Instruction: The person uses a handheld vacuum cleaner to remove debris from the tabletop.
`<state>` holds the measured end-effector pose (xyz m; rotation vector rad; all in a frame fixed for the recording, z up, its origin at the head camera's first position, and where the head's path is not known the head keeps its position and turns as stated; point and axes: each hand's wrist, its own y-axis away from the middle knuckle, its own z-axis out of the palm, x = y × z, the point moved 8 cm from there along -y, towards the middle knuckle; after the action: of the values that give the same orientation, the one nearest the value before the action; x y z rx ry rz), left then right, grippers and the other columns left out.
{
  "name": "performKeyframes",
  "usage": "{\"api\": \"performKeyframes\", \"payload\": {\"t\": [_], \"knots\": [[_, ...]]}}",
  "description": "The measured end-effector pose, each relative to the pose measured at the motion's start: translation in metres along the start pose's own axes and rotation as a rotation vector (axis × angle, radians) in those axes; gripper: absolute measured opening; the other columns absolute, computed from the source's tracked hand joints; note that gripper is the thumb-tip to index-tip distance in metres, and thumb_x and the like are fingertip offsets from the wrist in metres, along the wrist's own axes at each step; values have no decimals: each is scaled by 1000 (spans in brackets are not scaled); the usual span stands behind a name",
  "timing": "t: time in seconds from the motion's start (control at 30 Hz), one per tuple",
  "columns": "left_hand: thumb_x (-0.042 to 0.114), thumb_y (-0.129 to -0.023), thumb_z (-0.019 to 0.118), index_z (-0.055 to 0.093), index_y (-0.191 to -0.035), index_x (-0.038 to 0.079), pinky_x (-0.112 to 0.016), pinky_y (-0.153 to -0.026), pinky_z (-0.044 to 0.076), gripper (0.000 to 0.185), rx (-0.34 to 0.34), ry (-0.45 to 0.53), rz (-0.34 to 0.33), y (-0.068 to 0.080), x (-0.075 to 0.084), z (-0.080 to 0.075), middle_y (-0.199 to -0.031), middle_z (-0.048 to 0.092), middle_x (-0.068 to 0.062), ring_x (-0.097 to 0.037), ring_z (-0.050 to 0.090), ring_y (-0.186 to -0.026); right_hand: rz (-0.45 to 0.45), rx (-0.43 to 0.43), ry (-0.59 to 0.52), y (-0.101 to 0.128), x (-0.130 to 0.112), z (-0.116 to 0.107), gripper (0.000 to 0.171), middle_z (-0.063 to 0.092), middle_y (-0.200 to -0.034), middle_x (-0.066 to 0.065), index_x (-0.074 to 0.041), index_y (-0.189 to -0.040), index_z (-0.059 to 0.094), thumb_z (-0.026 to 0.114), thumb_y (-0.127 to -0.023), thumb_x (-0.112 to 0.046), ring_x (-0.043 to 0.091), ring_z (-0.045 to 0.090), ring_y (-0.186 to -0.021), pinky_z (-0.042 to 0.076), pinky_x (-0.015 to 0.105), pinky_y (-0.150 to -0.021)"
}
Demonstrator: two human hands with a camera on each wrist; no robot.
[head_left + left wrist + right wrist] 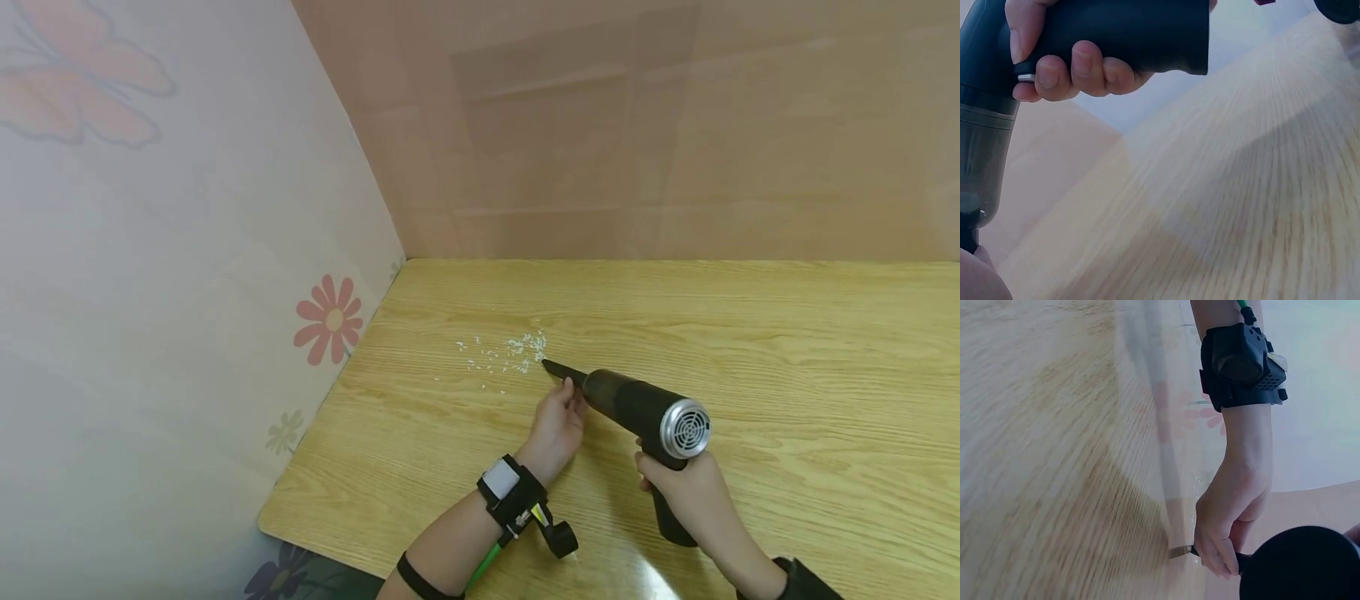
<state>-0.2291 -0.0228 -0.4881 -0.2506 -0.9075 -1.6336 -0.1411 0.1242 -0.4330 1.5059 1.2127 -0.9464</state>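
A black handheld vacuum cleaner (633, 404) with a silver vented end slants over the table in the head view. My right hand (693, 492) grips its handle; in the left wrist view the right fingers (1088, 69) curl round the handle, close to a small silver-edged button. My left hand (560, 421) holds the thin nozzle (564, 371) between thumb and fingers, and the right wrist view shows the left hand (1232, 519) bent down around it. At the nozzle's tip lie scattered small white grains (525, 346), spread out to the left.
The wooden table (825, 350) meets a brown covered wall (562, 125) at the back. A white wall (187, 250) with printed flowers and a butterfly borders its left side. A black strap with a camera (517, 496) sits on the left wrist.
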Motion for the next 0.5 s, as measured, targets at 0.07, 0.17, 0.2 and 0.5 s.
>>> {"api": "performKeyframes", "payload": {"t": [0.07, 0.17, 0.2, 0.5], "knots": [[8, -102, 41, 48, -103, 6, -12, -80, 50, 7, 0, -4, -1, 0, 0, 1, -91, 54, 4, -1, 55, -84, -3, 9, 2, 0, 0, 0, 29, 60, -75, -14, 8, -110, 55, 61, -86, -6, 7, 59, -57, 50, 21, -61], [8, -102, 42, 48, -101, 7, -11, -78, 50, 6, 8, -1, -4, -3, 0, 1, -88, 54, 4, -1, 55, -81, -6, 15, -7, -1, -1, 1, 29, 60, -75, -14, 8, -110, 55, 61, -86, -6, 7, 58, -57, 50, 21, -60], [9, -101, 43, 49, -101, 7, -11, -76, 50, 6, 16, 1, -1, -4, 1, 1, -88, 55, 4, -1, 55, -80, -6, 15, -9, -2, -2, 2, 29, 60, -75, -13, 8, -110, 55, 61, -86, -6, 7, 58, -57, 50, 21, -60], [10, -102, 43, 48, -106, 7, -11, -74, 50, 7, 32, 13, -1, -12, 2, 1, -89, 53, 4, -2, 54, -79, -15, -2, -4, -10, -7, 5, 27, 60, -72, -3, 8, -109, 55, 58, -86, -6, 8, 58, -56, 50, 22, -60]]}}
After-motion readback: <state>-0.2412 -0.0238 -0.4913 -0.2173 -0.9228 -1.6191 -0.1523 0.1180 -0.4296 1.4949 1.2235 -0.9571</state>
